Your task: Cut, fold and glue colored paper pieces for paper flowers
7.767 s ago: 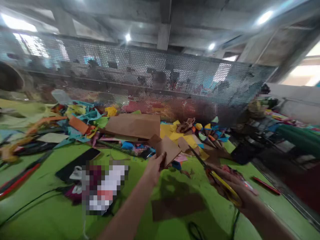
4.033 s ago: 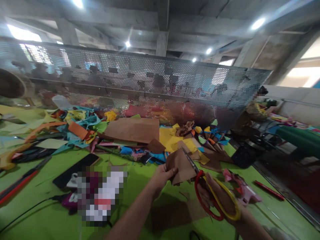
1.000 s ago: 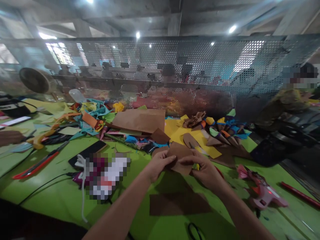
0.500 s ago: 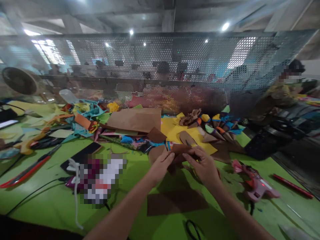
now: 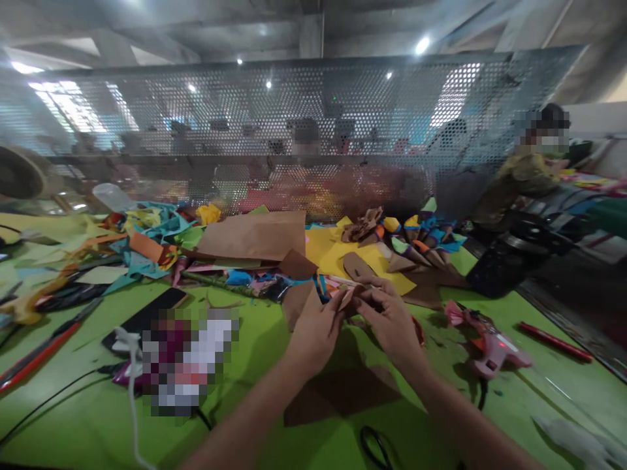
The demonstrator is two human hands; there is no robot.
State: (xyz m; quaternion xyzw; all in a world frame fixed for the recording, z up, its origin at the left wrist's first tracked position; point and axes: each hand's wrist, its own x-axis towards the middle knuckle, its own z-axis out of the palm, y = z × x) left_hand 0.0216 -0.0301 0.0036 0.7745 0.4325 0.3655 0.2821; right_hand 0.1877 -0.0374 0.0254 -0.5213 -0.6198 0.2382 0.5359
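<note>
Brown paper piece (image 5: pixel 347 297) is held up just above the green table (image 5: pixel 98 418), right in the middle of the view, and it is pinched from both sides. The left hand (image 5: pixel 316 329) is closed on its left edge, thumb and fingertips pressed together on the paper. The right hand (image 5: pixel 389 320) is clamped on the right part, fingers curled over the top so that much of the piece is hidden. Only a small folded corner is seen poking out between the two sets of fingertips, which nearly touch.

A larger dark brown sheet (image 5: pixel 337 395) is lying flat on the table directly beneath the wrists. A pink glue gun (image 5: pixel 492 349) is resting to the right, near the right hand but apart from it. Black scissor loops (image 5: pixel 375 447) are glimpsed at the near edge. A heap of coloured paper scraps (image 5: pixel 161 235) is piled farther back.
</note>
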